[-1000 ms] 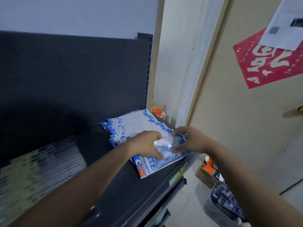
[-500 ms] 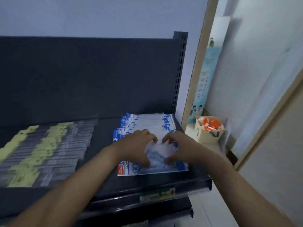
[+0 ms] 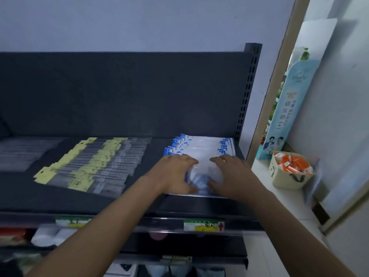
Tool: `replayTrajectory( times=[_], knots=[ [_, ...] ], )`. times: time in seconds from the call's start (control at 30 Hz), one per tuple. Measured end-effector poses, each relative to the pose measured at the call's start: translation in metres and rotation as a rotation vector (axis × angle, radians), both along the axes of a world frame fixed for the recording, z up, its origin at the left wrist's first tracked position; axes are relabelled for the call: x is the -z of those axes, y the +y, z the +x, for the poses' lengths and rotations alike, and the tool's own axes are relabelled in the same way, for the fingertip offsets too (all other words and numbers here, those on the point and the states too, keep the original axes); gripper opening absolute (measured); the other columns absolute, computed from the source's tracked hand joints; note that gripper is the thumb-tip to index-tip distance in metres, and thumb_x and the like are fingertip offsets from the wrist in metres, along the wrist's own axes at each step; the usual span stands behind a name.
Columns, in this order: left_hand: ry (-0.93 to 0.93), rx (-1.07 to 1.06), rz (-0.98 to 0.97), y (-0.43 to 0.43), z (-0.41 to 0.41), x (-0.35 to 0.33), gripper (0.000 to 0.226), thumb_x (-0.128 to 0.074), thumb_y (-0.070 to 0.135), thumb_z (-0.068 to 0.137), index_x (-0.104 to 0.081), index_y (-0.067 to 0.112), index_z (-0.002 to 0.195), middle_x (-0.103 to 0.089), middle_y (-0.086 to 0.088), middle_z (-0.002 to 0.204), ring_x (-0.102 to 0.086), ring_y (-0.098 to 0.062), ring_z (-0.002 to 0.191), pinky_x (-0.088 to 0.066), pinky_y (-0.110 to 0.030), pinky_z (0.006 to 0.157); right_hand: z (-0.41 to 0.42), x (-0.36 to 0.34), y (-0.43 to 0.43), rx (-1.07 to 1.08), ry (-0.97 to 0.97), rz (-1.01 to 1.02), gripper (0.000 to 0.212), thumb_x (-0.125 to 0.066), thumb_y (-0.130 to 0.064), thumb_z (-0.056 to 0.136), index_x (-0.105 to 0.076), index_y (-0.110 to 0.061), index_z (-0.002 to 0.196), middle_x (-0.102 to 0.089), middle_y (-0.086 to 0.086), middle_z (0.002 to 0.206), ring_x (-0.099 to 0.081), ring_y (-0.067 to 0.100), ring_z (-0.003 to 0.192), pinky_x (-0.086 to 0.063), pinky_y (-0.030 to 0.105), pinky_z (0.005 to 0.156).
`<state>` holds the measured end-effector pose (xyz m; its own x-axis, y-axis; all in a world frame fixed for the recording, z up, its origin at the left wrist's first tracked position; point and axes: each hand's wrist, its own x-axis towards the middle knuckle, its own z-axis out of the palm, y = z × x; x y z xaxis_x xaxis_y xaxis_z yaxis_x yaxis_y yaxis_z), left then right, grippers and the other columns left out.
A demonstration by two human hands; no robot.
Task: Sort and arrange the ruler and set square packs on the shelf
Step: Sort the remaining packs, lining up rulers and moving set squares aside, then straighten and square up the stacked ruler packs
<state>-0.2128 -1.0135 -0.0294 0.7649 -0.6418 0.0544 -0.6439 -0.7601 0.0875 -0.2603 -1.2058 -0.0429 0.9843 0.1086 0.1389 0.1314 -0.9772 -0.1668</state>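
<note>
Set square packs (image 3: pixel 199 148): we see a blue-and-white overlapping row at the right end of the shelf (image 3: pixel 139 202), right of centre in the frame, and the front pack (image 3: pixel 203 172) lies nearest the shelf lip.
Left hand (image 3: pixel 175 172): its grip is clamped on the front pack's left side, with the fingers curved over the top and the thumb at the near edge.
Right hand (image 3: pixel 231 174): it mirrors the left, gripping the right side of the same pack.
Handling: we judge the packs light, thin and glossy. The film looks likely to slide on its neighbours, while the plastic inside should be stiff but could snap if bent.
Where to hold: we would take the two side edges and keep the pack flat, as here.
Ruler packs (image 3: pixel 95 162): these long clear sleeves with yellow headers are fanned out at centre left, well apart from the set squares.
Surface: the shelf is dark, smooth and level, with a price label (image 3: pixel 203 225) on the front rail below the hands.
Room: it is dim, with a dark back panel (image 3: pixel 119 92) under a pale wall. At right, a basket (image 3: pixel 287 176) of orange packets sits on a ledge.
</note>
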Motion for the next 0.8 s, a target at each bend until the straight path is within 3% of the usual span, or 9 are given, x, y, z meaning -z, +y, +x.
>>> replayTrajectory(
  times=[0.17, 0.27, 0.53, 0.7, 0.8],
  knots=[
    [-0.088, -0.107, 0.059, 0.053, -0.017, -0.01, 0.078, -0.059, 0.07, 0.074, -0.042, 0.029, 0.138, -0.051, 0.005, 0.135, -0.049, -0.02, 0.123, -0.034, -0.036, 0.103, -0.005, -0.016, 0.05, -0.055, 0.009, 0.103, 0.069, -0.059, -0.052, 0.084, -0.033, -0.025, 0.142, -0.042, 0.0, 0.14, -0.044, 0.022, 0.124, -0.038, 0.035, 0.1],
    [-0.113, -0.171, 0.088, 0.105, -0.022, -0.02, 0.081, -0.057, 0.07, 0.075, -0.038, 0.028, 0.142, -0.047, 0.003, 0.142, -0.046, -0.021, 0.128, -0.031, -0.037, 0.105, -0.005, -0.025, 0.096, -0.093, 0.011, 0.102, 0.067, -0.057, -0.053, 0.086, -0.033, -0.026, 0.142, -0.042, -0.001, 0.139, -0.044, 0.021, 0.124, -0.039, 0.034, 0.098],
    [-0.149, -0.284, 0.121, 0.27, -0.042, -0.04, 0.082, -0.05, 0.071, 0.081, -0.033, 0.024, 0.146, -0.045, 0.001, 0.144, -0.043, -0.022, 0.13, -0.03, -0.038, 0.104, -0.001, -0.04, 0.268, -0.237, -0.033, 0.182, 0.059, -0.058, -0.051, 0.086, -0.043, -0.026, 0.136, -0.043, -0.004, 0.141, -0.043, 0.016, 0.127, -0.04, 0.034, 0.1],
    [-0.176, -0.318, 0.118, 0.36, -0.042, -0.045, 0.076, -0.051, 0.068, 0.082, -0.036, 0.024, 0.143, -0.049, 0.0, 0.14, -0.046, -0.022, 0.126, -0.033, -0.038, 0.103, 0.004, -0.039, 0.356, -0.238, -0.067, 0.254, 0.046, -0.062, -0.044, 0.086, -0.052, -0.026, 0.127, -0.051, -0.005, 0.129, -0.052, 0.013, 0.107, -0.045, 0.032, 0.089],
    [-0.169, -0.317, 0.096, 0.398, -0.042, -0.043, 0.071, -0.051, 0.066, 0.083, -0.039, 0.026, 0.14, -0.053, 0.002, 0.137, -0.049, -0.021, 0.123, -0.035, -0.037, 0.1, 0.007, -0.035, 0.388, -0.236, -0.105, 0.289, 0.039, -0.063, -0.032, 0.087, -0.055, -0.024, 0.124, -0.055, -0.005, 0.119, -0.047, 0.007, 0.087, -0.04, 0.024, 0.077]
  ],
)
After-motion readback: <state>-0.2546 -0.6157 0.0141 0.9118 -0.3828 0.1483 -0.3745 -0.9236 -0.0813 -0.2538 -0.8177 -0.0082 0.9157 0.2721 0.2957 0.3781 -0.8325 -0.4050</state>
